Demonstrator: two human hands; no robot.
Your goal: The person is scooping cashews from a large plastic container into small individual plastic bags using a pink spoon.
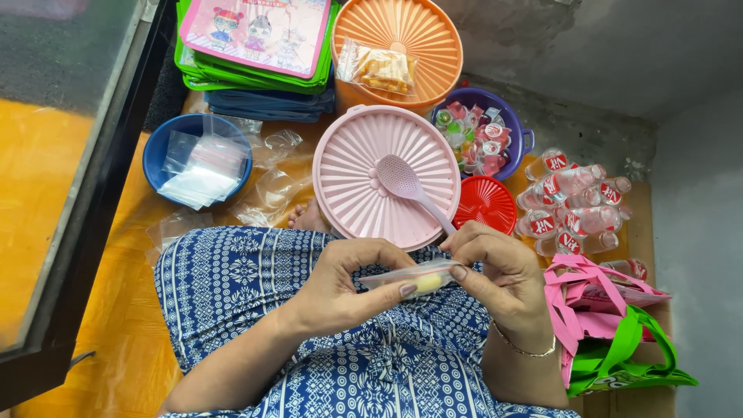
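While both hands meet over the lap at lower centre, one small bag is held between them.

Left hand (340, 282): fingers curled, thumb and fingertips pinching the left end of the small clear plastic bag (414, 277).
Right hand (495, 267): fingers bent, pinching the bag's right end; one thin bracelet (526, 350) on the wrist.
Bag: lies flat between the hands, just below frame centre; something yellowish inside, count unclear.
Pink lid (383, 178): one, round and ribbed, centre of frame, just above the hands.
Pink slotted spoon (410, 190): one, lying on that lid, handle pointing toward the right hand.
Orange container (402, 39): one, top centre, with one packet of snacks (379, 70) on its lid.
Purple bowl (518, 135): one, upper right of centre, filled with jelly cups; too many to count.
Red lid (486, 203): one, small, right of the pink lid.
Blue bowl (166, 147): one, upper left, holding a stack of empty clear bags (203, 170).
Small bottles (573, 205): roughly eight, right side, lying clustered.
Tote bags (611, 325): pink and green, lower right, at least two.
Lap: blue-and-white patterned dress (248, 286).
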